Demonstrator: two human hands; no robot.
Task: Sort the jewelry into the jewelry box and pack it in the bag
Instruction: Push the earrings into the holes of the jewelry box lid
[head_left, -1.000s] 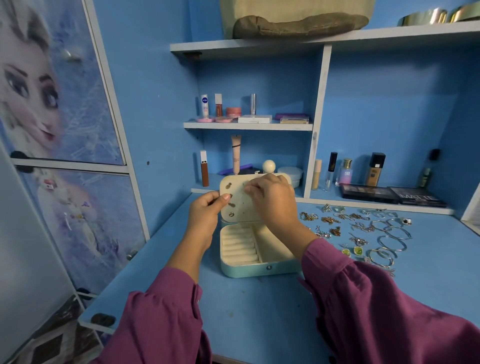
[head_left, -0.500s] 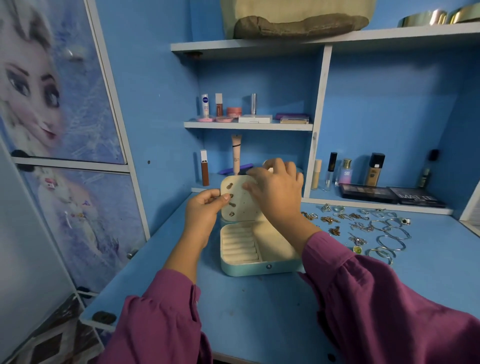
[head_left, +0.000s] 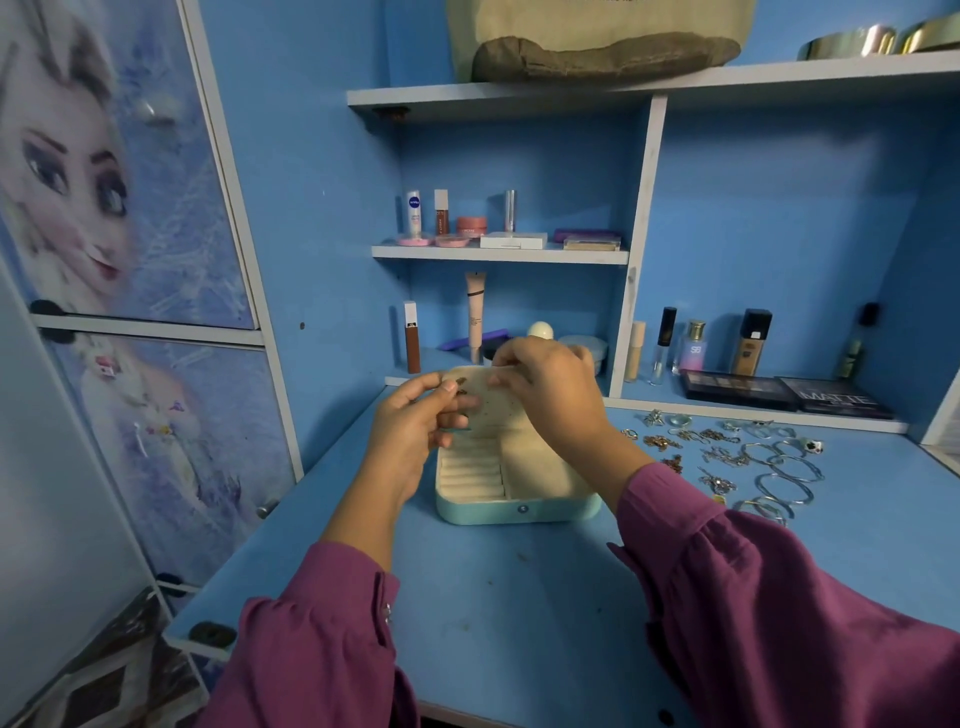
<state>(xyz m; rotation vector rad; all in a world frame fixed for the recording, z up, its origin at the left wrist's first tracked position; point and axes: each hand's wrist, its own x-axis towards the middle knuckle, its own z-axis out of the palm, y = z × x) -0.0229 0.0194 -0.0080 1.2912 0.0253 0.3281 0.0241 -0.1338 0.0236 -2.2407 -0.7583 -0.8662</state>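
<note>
One cam only, head-worn, so no shared view. Looks fwd and down over a blue desk (head_left: 519, 597), facing the shelves (head_left: 498, 253) at the back wall. Close range: both sleeves fill the bottom edge. Wide-angle lens, edges bend.

We reach both arms forward in purple sleeves. Our left hand (head_left: 415, 423) sits at nine o'clock of our right hand (head_left: 553, 392), fingers curled in a pinch. The right hand's fingers also curl into a pinch, knuckles up.
</note>
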